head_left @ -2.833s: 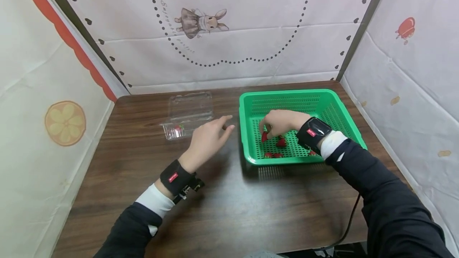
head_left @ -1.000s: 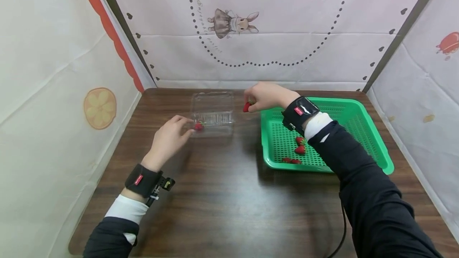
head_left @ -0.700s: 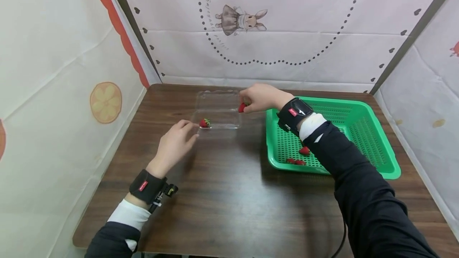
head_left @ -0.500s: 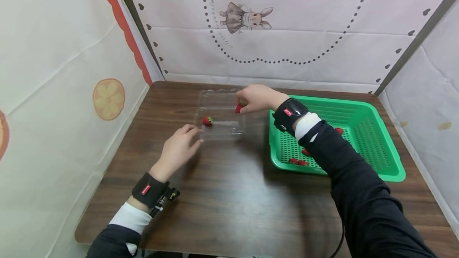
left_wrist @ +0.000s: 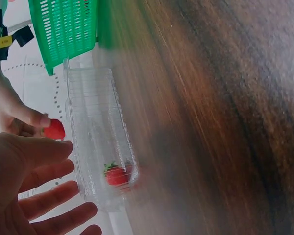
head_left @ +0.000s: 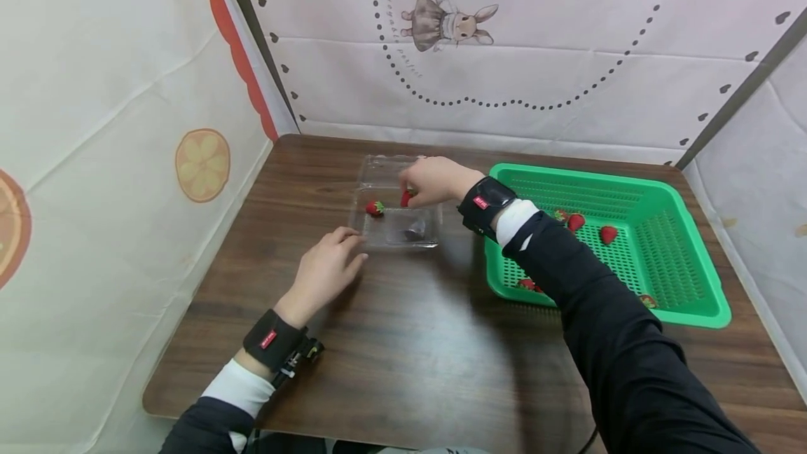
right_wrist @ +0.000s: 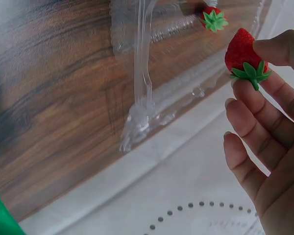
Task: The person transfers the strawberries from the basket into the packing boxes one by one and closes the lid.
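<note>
Right hand [head_left: 435, 179]: pinching one strawberry [right_wrist: 242, 53]
Left hand [head_left: 324, 273]: relaxed
Container [head_left: 389, 231]: one strawberry [head_left: 375, 209]
Basket [head_left: 681, 251]: six strawberries [head_left: 608, 235] visible
Labels [head_left: 481, 202]: two, illegible

Red green-leaved strawberry [right_wrist: 242, 51], green basket [head_left: 670, 251], brown wood-grained table [head_left: 416, 349]

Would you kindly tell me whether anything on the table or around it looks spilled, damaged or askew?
Nothing looks spilled or damaged: strawberries lie in the green basket, one in the clear container, and the right hand pinches another. The only oddity is the printed rabbit on the back cloth, lying sideways rather than upright.
</note>
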The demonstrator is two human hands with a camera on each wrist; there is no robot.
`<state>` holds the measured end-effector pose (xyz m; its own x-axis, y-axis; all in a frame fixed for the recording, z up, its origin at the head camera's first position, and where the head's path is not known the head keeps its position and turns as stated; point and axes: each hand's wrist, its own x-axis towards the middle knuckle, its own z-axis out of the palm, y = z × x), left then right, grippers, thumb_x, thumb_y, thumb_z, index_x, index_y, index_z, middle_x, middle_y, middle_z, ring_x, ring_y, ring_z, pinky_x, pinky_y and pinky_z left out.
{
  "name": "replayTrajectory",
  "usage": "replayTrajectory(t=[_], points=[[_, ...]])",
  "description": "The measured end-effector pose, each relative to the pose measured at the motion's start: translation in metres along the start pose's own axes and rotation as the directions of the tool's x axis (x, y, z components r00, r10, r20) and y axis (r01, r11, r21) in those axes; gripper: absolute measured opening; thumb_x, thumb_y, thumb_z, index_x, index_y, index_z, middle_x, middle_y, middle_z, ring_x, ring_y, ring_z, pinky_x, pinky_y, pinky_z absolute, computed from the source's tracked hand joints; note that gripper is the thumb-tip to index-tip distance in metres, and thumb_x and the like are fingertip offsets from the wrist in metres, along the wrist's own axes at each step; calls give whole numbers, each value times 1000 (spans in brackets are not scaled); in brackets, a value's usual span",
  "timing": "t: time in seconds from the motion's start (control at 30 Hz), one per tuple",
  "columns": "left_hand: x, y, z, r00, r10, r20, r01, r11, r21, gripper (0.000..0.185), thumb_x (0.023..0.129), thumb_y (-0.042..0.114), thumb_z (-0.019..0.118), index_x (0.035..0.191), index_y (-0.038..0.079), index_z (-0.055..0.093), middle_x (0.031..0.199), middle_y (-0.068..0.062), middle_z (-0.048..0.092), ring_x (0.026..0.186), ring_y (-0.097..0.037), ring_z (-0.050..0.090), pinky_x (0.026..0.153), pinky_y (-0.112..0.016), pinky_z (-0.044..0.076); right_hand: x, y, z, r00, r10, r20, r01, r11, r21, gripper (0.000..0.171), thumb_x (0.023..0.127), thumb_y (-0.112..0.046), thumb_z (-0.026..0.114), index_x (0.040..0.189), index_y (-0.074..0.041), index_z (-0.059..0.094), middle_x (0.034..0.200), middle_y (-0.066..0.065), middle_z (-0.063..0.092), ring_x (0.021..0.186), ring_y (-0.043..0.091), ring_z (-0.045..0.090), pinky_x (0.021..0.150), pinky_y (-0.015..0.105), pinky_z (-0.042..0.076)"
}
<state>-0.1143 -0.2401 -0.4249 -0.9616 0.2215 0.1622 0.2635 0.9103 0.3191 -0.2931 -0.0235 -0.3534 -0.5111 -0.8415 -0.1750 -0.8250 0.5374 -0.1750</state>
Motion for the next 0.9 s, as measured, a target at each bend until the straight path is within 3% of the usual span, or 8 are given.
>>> replayTrajectory(t=[0.13, 0.33, 0.47, 0.7, 0.9], points=[[-2, 1, -1, 1000, -10, 4, 10, 1000, 12, 34, 94, 22, 73, 124, 5, 69, 126, -14, 62, 109, -32, 63, 82, -49, 56, 12, -6, 7, 1000, -10, 0, 10, 1000, -29, 22, 90, -25, 72, 108, -13, 69, 93, 0, 67, 82, 18, 60, 77, 37, 51], [-5, 2, -2, 1000, -4, 6, 4, 1000, 31, 37, 94, 21, 73, 126, 5, 69, 128, -14, 62, 110, -32, 63, 82, -49, 57, 33, -14, 21, 999, -40, -2, 39, 986, -162, 14, 91, -21, 69, 101, -12, 67, 93, 2, 67, 78, 18, 59, 72, 37, 51], [-7, 2, 0, 1000, 4, -4, -4, 1000, 27, 37, 93, 20, 74, 126, 4, 69, 129, -14, 62, 111, -32, 63, 82, -49, 57, 43, -22, 29, 998, -60, 25, 64, 958, -278, 10, 90, -12, 65, 100, -12, 68, 96, 3, 68, 76, 18, 59, 71, 39, 53], [-10, 1, 4, 999, 34, -22, -33, 999, 31, 36, 93, 19, 73, 126, 4, 69, 129, -14, 62, 110, -31, 64, 83, -47, 57, 54, -35, 40, 995, -46, 91, 82, 891, -447, 20, 91, -8, 66, 109, -13, 73, 105, 3, 73, 86, 20, 68, 78, 39, 57], [-12, -2, 3, 999, 32, -24, -31, 999, 33, 36, 93, 19, 74, 127, 6, 69, 129, -13, 62, 111, -30, 64, 85, -46, 56, 61, -39, 41, 994, -25, 110, 76, 867, -492, 14, 89, -9, 71, 102, -12, 73, 105, 2, 73, 86, 19, 69, 79, 38, 57]])
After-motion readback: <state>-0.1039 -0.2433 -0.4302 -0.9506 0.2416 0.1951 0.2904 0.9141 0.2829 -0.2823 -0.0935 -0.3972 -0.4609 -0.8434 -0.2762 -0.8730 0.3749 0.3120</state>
